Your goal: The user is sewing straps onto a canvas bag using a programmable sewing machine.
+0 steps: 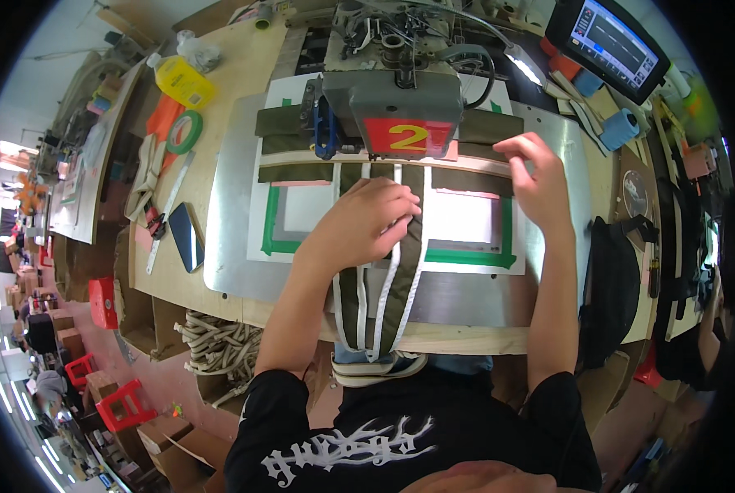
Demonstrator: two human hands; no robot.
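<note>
Your left hand [369, 215] lies on white-edged olive straps [402, 283], grip unclear, your right hand [540, 177] hovers by the crosswise band [474, 180], grip loosely open, machine head [409, 99] far.

Yellow bottle [184, 82]; green tape [196, 129]; dark phone [186, 237]

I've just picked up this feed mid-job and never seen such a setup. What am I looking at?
There is no robot, just a person's bare hands. The one picture comes from a fisheye camera on their head, looking down, so straight edges bend near the rim. The left hand lies on lengthwise olive strips with white edging; a firm grip can't be confirmed. The right hand is by the right end of crosswise strips; contact is unclear. Beyond the left hand is a machine head with a red panel. A metal plate lies beneath the work; a yellow bottle and green tape roll lie left of it.
</note>
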